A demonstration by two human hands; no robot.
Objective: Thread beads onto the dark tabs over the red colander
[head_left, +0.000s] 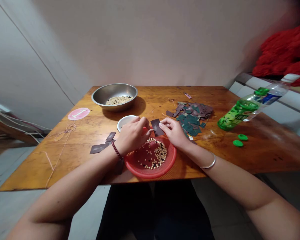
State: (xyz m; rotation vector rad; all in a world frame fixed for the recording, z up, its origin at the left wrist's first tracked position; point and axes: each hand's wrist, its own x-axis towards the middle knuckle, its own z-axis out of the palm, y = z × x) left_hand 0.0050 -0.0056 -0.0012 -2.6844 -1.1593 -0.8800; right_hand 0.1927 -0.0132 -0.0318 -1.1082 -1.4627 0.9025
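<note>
A red plastic basket (137, 165) with several small pale beads (157, 154) sits at the near edge of the wooden table (265, 146). Above its far rim, my left hand (132, 135) and my right hand (173, 132) hold a small dark card (157, 127) between them. Fingers of both hands are pinched at the card's edges. My left wrist wears a dark red bead bracelet (117, 150), my right wrist a silver bangle (210, 163).
A steel bowl (114, 95) with beads and a small white dish (123, 121) stand behind the hands. A pile of dark and green cards (192, 116) lies right of centre. Green bottles (240, 113), two green caps (240, 140), loose cards (102, 145), string (65, 133) and a pink disc (78, 113) are about.
</note>
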